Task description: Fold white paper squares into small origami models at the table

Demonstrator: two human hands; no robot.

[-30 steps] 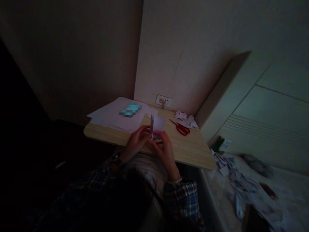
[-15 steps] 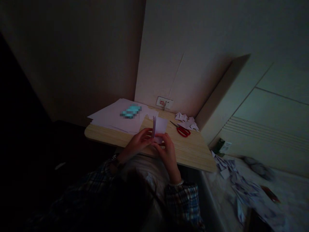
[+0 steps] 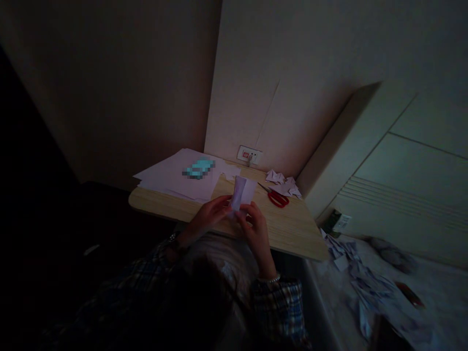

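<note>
A small piece of white paper, partly folded, is held above the near part of the wooden table. My left hand pinches its left lower edge. On the other side, my right hand grips the lower right of the same paper, with thumb and fingers bent. One flap of the paper stands up toward the left and another part spreads to the right behind it. The dim light hides the finer creases.
Red-handled scissors lie right of the hands, beside folded paper pieces. Paper sheets with a blurred-out turquoise object cover the table's left. A wall socket is behind. More folded papers lie on the bed at right.
The paper's left flap, seen nearly edge-on before, now leans over to the right and shows its broad face. Both hands stay almost in place around it.
</note>
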